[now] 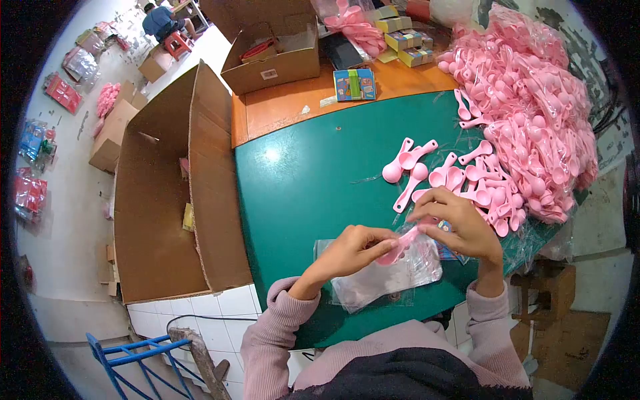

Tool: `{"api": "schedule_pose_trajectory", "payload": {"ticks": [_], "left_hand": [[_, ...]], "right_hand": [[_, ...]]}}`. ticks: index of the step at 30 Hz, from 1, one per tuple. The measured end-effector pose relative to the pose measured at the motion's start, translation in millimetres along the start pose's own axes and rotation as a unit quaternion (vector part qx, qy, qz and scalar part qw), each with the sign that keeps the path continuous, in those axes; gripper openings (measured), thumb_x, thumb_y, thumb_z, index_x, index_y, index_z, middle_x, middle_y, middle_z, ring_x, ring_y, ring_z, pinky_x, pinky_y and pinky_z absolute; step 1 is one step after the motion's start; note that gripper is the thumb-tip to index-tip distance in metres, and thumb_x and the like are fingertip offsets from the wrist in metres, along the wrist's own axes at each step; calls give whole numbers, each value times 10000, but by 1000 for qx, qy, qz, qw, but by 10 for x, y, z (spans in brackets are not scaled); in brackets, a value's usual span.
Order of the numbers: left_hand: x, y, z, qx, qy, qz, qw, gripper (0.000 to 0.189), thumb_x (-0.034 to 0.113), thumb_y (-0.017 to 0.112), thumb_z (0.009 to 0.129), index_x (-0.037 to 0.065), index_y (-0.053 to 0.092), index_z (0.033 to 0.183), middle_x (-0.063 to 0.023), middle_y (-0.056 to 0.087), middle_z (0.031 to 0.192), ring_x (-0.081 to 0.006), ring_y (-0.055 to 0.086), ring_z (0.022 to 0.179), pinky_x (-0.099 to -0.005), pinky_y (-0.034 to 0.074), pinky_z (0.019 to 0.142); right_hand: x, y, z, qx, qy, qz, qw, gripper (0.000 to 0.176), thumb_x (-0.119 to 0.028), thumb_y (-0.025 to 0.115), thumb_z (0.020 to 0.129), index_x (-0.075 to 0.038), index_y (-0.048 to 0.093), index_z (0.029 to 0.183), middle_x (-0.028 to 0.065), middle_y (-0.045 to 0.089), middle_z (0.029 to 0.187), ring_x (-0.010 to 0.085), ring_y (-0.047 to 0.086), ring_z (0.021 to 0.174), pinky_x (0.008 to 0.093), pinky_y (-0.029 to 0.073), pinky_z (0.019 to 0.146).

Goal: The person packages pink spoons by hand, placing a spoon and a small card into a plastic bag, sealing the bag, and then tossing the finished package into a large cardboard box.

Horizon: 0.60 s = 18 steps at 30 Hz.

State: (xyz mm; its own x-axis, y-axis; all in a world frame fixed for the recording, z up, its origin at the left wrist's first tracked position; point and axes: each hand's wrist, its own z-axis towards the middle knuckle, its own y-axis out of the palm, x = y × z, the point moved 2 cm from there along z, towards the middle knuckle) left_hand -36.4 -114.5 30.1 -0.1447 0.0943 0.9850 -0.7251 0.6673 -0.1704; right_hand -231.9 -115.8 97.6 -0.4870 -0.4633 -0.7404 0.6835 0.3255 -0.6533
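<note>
A pink measuring spoon is held between my two hands, tilted over a stack of clear plastic bags on the green table. My left hand pinches its lower end between thumb and fingers. At the upper end, the thumb and fingers of my right hand close on the spoon, with clear film around it. Beyond my right hand lie several loose pink spoons. A blue printed card shows partly beneath that hand.
A large heap of bagged pink spoons fills the right side of the table. An open cardboard box stands against the left edge. At the back are another box and a stack of small cards. A person sits far off.
</note>
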Motion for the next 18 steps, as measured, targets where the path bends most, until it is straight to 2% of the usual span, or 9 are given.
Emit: {"api": "schedule_pose_trajectory", "payload": {"ticks": [5, 7, 9, 10, 11, 12, 14, 16, 18], "left_hand": [[93, -24, -2, -14, -13, 19, 1000, 226, 208, 511, 872, 19, 623, 928, -81, 579, 628, -108, 500, 546, -262, 403, 518], [62, -42, 7, -16, -9, 17, 1000, 225, 202, 509, 873, 15, 622, 926, -73, 568, 620, -100, 485, 545, -259, 397, 514], [15, -48, -6, -51, -50, -30, 997, 265, 201, 490, 898, -30, 594, 975, -9, 587, 773, -48, 467, 713, -221, 403, 609], [25, -37, -9, -54, -50, -30, 997, 265, 201, 490, 898, -30, 594, 975, -9, 587, 773, -48, 467, 713, -221, 403, 609], [43, -39, -9, -49, -63, -28, 996, 264, 199, 488, 899, -33, 594, 967, -7, 589, 793, -50, 470, 735, -221, 406, 634], [59, -59, -3, -42, -75, -25, 996, 263, 197, 487, 900, -36, 593, 959, -6, 592, 814, -53, 474, 756, -221, 410, 659], [32, -76, 17, -30, -67, -36, 997, 263, 198, 488, 900, -34, 594, 963, -9, 595, 820, -56, 480, 764, -224, 415, 675], [1, -49, -2, -22, -72, -55, 996, 262, 198, 489, 899, -32, 595, 966, -13, 599, 826, -59, 486, 772, -227, 419, 692], [5, -50, 34, -7, -60, -44, 997, 265, 199, 488, 899, -30, 595, 975, -22, 617, 866, -66, 510, 797, -232, 425, 724]], "right_hand": [[19, -68, 33, 5, 9, 3, 1000, 115, -91, 609, 745, -19, 567, 823, 73, 556, 817, 211, 527, 813, 298, 429, 700], [113, -249, 13, -4, -20, 95, 995, 110, -97, 596, 760, -8, 555, 811, 77, 566, 799, 206, 532, 780, 297, 429, 691], [589, -607, -17, 29, 67, 186, 980, 138, -121, 569, 790, 2, 561, 853, 86, 580, 819, 199, 538, 774, 298, 426, 701], [876, -750, 33, 149, 80, -73, 983, 181, -144, 564, 798, 1, 566, 905, 88, 586, 837, 190, 542, 786, 304, 427, 705], [1030, -831, 71, 257, 86, -326, 906, 226, -168, 558, 805, -1, 571, 957, 90, 592, 855, 182, 546, 797, 311, 428, 708], [932, -822, 81, 261, 84, -327, 904, 226, -168, 558, 805, -1, 571, 957, 90, 592, 855, 182, 546, 797, 311, 428, 708], [520, -766, 106, 295, 70, -248, 920, 296, -176, 566, 802, -16, 561, 1051, 99, 602, 902, 173, 552, 852, 335, 432, 739], [189, -569, 58, 53, 77, -21, 995, 287, -152, 576, 801, -24, 567, 1058, 106, 599, 948, 154, 564, 856, 316, 457, 703], [65, -298, 66, 25, 118, 113, 986, 199, -118, 600, 790, -12, 589, 958, 81, 617, 855, 131, 590, 721, 253, 468, 609]]}}
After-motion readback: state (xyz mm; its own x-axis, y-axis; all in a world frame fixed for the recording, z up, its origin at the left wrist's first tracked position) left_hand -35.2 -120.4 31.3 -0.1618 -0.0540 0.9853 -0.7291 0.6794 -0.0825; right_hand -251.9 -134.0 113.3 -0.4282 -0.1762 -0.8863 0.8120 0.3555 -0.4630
